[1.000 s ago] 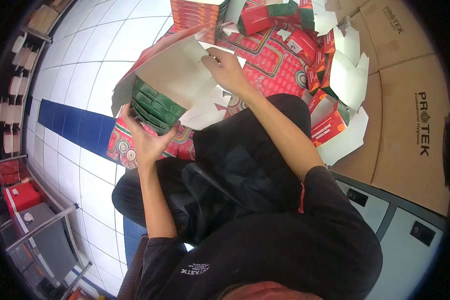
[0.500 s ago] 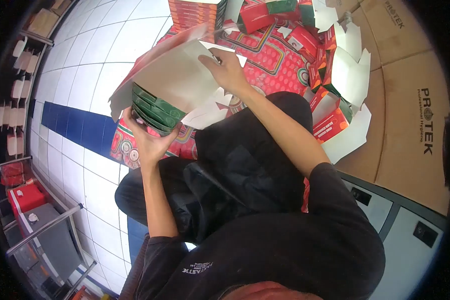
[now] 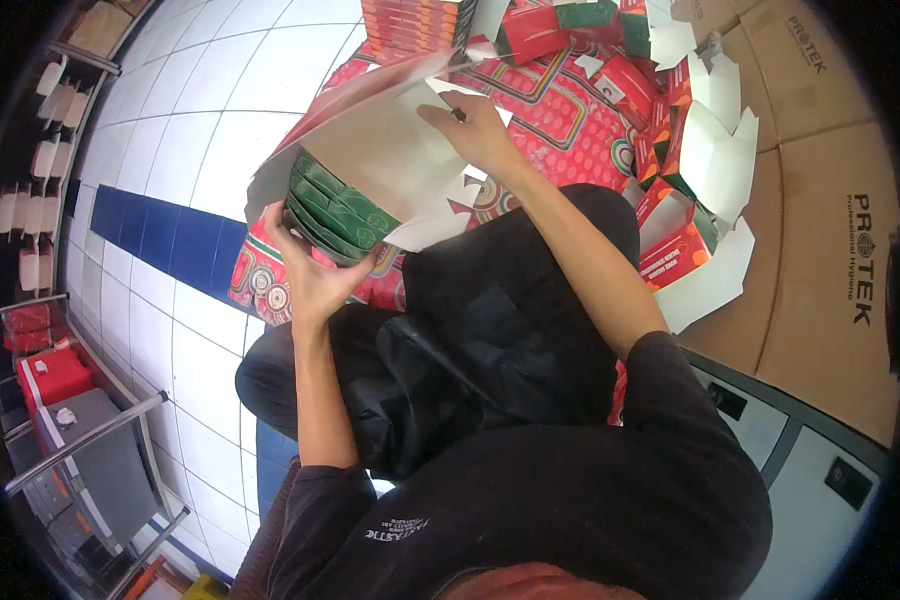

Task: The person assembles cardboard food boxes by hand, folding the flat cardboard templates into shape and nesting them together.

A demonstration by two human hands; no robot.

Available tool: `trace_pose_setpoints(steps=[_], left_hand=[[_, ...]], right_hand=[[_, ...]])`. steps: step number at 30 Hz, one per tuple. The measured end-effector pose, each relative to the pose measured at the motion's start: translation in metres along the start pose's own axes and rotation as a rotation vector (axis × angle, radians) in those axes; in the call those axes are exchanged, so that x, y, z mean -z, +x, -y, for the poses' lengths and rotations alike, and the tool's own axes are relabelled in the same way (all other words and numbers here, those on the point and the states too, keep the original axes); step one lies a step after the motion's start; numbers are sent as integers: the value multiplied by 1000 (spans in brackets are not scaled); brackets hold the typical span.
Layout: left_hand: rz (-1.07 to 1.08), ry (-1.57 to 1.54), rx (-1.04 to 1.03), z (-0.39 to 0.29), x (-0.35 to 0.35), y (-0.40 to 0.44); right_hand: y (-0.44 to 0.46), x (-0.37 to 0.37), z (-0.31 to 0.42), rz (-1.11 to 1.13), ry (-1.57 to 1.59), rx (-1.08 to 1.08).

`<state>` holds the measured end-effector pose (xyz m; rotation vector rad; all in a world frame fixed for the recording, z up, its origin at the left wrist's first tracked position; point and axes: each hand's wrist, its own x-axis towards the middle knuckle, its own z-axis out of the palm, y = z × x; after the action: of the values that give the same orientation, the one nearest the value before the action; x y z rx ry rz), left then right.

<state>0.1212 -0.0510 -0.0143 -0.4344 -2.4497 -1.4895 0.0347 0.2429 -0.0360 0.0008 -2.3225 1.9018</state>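
Floor tiles (image 3: pixel 195 125) stretch wide on the left; brown cardboard boxes (image 3: pixel 815 250) wall off the right. Between them, nested cartons (image 3: pixel 335 208) tilt above the patterned red mat (image 3: pixel 570 150), left hand (image 3: pixel 317 283) spread around their green end, right hand (image 3: pixel 475 130) pinching a white panel (image 3: pixel 395 140) toward the opposite end.

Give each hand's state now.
Left hand: closed around the green layered cardboard stack, thumb and fingers spread.
Right hand: closed, holding the white flat cardboard panel.

nested cartons (image 3: pixel 365 160) | white inside, green end panels (image 3: pixel 338 212) | open, tilted | between left fingers (image 3: pixel 277 222) and right fingers (image 3: pixel 436 118)
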Motion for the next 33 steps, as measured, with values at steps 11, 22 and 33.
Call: trace_pose_setpoints(steps=[11, 22, 33], left_hand=[[67, -12, 64, -13, -4, -2], [57, 24, -12, -6, -8, 2], [86, 74, -80, -2, 2, 3]], right_hand=[[-1, 6, -4, 119, -150, -41], [-3, 2, -21, -198, -259, 280], [5, -9, -45, 71, -25, 31]])
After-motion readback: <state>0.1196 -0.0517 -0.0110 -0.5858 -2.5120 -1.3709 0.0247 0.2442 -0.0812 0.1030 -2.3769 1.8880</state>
